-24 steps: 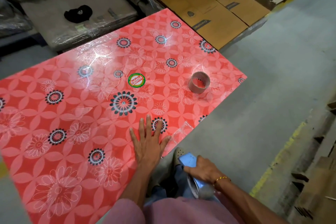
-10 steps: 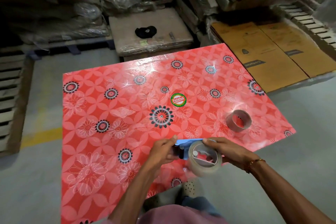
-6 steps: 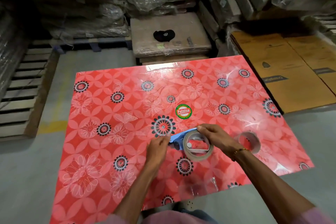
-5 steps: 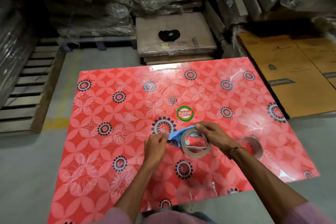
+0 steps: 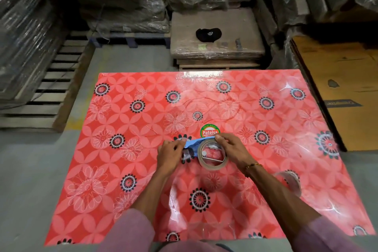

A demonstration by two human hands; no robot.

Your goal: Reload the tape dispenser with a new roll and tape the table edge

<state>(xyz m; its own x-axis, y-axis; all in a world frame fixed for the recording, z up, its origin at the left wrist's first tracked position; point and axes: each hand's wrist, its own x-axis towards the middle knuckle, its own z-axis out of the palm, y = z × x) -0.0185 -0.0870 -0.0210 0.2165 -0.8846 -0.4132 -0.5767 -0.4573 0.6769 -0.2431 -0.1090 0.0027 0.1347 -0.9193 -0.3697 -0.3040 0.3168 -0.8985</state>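
A blue tape dispenser (image 5: 194, 144) with a clear tape roll (image 5: 212, 166) mounted on it is held over the middle of the red flowered table (image 5: 126, 180). My left hand (image 5: 170, 154) pinches the dispenser's blade end from the left. On the right, my right hand (image 5: 231, 150) grips the roll and the dispenser's top. An empty cardboard tape core (image 5: 291, 182) lies on the table right of my right forearm, partly blurred. A strip of clear tape (image 5: 178, 208) shines on the table near its front edge.
A round green sticker (image 5: 210, 131) sits on the table just beyond my hands. Wrapped stacks and wooden pallets (image 5: 51, 88) stand left and behind. A wrapped board stack (image 5: 216, 47) with a black object (image 5: 208, 35) is behind the table. Flat cardboard (image 5: 343, 88) lies at right.
The view has shifted so the whole table shows. Both hands carried the dispenser from below the front edge up over the table's middle. My left hand left the tabletop and took the dispenser's end.
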